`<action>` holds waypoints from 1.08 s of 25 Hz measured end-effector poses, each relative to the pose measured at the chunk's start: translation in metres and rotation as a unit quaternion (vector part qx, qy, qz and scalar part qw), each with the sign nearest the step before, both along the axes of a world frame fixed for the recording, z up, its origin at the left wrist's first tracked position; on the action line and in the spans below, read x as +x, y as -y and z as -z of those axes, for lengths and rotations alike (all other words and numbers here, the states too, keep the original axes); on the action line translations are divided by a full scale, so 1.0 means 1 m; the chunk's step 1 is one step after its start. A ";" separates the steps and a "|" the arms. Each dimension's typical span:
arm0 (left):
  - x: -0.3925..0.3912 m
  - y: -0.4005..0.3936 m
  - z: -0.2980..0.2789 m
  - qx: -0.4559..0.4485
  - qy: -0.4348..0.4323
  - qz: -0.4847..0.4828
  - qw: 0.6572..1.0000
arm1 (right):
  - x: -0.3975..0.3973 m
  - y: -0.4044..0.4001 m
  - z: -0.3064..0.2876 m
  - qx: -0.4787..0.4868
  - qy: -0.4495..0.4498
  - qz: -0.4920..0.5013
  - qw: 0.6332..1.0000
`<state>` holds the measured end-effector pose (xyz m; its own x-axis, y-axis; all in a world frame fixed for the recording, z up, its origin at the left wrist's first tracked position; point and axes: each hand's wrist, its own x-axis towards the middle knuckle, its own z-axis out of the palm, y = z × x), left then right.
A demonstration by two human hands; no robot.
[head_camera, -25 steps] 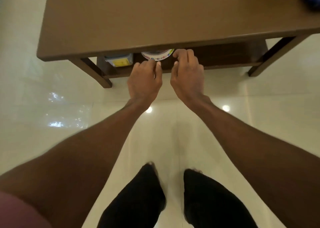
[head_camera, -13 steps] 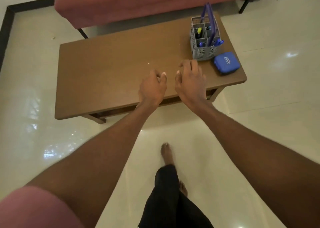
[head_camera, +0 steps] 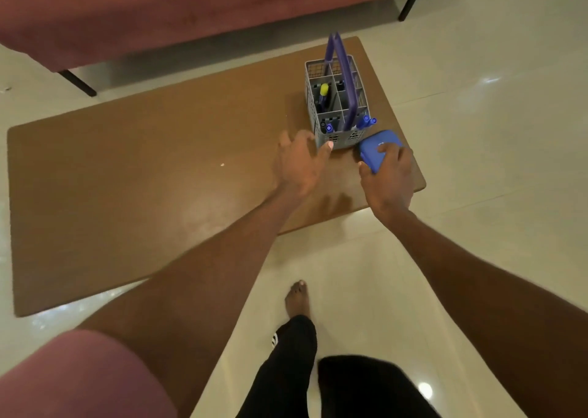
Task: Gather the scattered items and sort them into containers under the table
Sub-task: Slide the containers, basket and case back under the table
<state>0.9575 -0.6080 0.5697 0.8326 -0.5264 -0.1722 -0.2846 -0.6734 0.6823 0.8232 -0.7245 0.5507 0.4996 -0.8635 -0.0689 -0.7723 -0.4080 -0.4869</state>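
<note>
Nearby, grey caddy (head_camera: 337, 112) beside blue case (head_camera: 372, 155), red sofa (head_camera: 159, 13) behind.

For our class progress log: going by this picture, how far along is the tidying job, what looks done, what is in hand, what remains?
Done: pens stand sorted in the grey caddy, and the table holds little else. In hand: the right hand grips the blue case; the left hand reaches open toward the caddy. Left: both things are on top, not yet under the table.
</note>
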 end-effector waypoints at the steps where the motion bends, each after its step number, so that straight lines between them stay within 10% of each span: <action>1: 0.004 0.017 0.002 -0.027 0.006 0.011 1.000 | 0.002 0.013 0.008 0.003 -0.014 0.004 1.000; 17: 0.039 0.186 0.040 -0.185 -0.209 -0.192 0.941 | 0.010 0.168 0.117 0.204 -0.132 -0.043 0.969; 27: 0.009 0.160 0.039 -0.124 -0.020 -0.222 0.967 | 0.008 0.179 0.124 0.325 -0.075 0.025 0.943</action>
<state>0.9662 -0.7678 0.5305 0.9813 -0.1470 -0.1241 0.0261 -0.5373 0.8430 0.8314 -0.9031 0.4264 0.4031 -0.6370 -0.6571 -0.8621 -0.0234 -0.5062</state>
